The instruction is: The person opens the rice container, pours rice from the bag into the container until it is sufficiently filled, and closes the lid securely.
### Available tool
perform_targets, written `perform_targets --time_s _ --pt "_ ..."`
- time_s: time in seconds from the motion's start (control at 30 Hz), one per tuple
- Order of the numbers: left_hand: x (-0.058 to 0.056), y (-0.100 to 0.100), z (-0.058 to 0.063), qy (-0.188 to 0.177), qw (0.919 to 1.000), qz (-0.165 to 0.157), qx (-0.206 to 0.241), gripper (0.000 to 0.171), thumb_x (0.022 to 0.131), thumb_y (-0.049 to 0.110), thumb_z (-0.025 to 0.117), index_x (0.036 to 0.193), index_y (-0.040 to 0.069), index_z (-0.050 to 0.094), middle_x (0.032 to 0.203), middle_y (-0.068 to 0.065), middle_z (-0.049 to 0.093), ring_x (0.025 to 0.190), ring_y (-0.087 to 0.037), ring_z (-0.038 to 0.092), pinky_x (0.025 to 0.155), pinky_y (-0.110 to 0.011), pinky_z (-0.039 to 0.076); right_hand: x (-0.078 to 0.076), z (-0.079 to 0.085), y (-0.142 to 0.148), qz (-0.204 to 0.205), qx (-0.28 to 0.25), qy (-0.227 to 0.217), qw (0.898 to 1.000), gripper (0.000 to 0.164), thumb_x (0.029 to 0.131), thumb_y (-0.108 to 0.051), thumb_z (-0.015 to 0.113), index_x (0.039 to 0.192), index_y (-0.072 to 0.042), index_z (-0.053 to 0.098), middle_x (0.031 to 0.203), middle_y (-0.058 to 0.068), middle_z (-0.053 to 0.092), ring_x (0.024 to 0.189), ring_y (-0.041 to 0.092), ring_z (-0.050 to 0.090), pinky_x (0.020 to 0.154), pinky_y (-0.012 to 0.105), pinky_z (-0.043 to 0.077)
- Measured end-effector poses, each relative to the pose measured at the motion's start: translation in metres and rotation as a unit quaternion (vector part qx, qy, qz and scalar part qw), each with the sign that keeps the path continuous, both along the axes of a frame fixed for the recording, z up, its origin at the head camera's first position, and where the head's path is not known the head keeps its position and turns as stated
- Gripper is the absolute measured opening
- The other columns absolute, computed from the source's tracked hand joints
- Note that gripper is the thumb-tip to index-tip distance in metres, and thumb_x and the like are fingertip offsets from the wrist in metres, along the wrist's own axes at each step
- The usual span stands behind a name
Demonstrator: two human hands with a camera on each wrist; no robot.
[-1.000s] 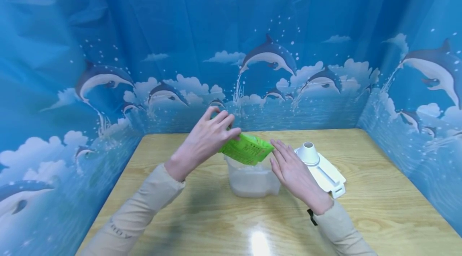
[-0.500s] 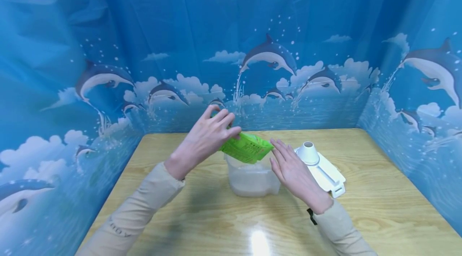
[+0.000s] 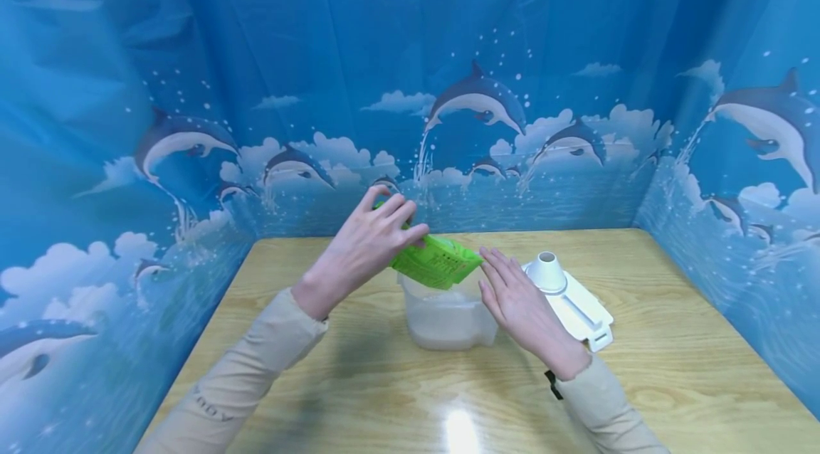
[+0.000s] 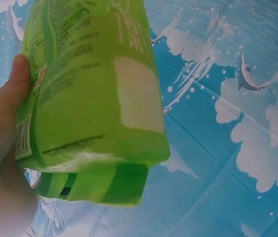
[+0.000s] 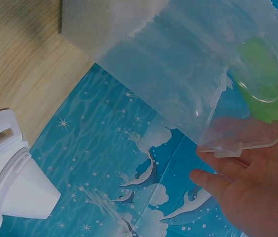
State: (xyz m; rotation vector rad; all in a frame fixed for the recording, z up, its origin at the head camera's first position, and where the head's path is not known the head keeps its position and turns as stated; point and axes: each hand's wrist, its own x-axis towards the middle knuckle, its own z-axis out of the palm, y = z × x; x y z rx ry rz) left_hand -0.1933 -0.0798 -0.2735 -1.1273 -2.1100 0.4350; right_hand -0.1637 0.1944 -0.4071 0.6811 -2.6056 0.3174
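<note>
My left hand grips a green plastic bag, tilted with its lower end over a clear plastic container. In the left wrist view the thumb presses the side of the printed bag, which has a pale window panel. Whitish contents lie in the bottom of the container. My right hand has its fingers extended at the container's right rim, fingertips right by the bag's low corner. The right wrist view shows those fingers at the rim of the container, with green showing through its wall.
A white lid with a cone-shaped spout lies on the wooden table, right of the container and close behind my right hand. A blue dolphin-print curtain surrounds the table at the back and sides.
The bag's lower end has shifted very slightly up and to the left. Both hands stay almost where they were, the left still gripping the bag.
</note>
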Motion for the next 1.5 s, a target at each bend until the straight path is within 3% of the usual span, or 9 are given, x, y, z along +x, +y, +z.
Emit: perform_targets --time_s 0.23,0.73,1.5 --pt "-0.0005 0.0004 -0.0008 0.013 0.9999 -0.006 0.000 0.028 0.088 0.006 0.078 0.107 0.025 0.069 0.115 -0.006 0.066 0.109 -0.026 0.059 0.110 -0.049 0.038 -0.0010 -0.0007 -0.0002 0.002 -0.006 0.005 1.000 0.051 0.108 -0.025 0.043 0.148 0.005 0.045 0.156 0.020 0.042 0.145 0.036 0.038 0.120 0.053 0.030" --pt "0.0007 0.0029 -0.0004 0.030 0.9995 -0.010 -0.006 0.036 0.087 0.001 0.077 0.110 0.026 0.070 0.119 -0.007 0.065 0.113 -0.027 0.058 0.113 -0.053 0.035 -0.0001 -0.0001 -0.0004 0.000 -0.012 -0.017 1.000 0.051 0.108 -0.025 0.045 0.151 0.002 0.042 0.158 0.019 0.040 0.147 0.035 0.036 0.121 0.053 0.028" --pt "0.0002 0.0034 0.0005 0.026 0.9994 -0.024 0.007 0.034 0.085 0.007 0.081 0.111 0.026 0.070 0.120 -0.005 0.065 0.117 -0.025 0.056 0.118 -0.055 0.030 -0.0008 -0.0006 0.0002 0.001 -0.006 -0.010 1.000 0.051 0.108 -0.026 0.044 0.151 0.001 0.042 0.158 0.018 0.040 0.147 0.034 0.036 0.121 0.053 0.028"
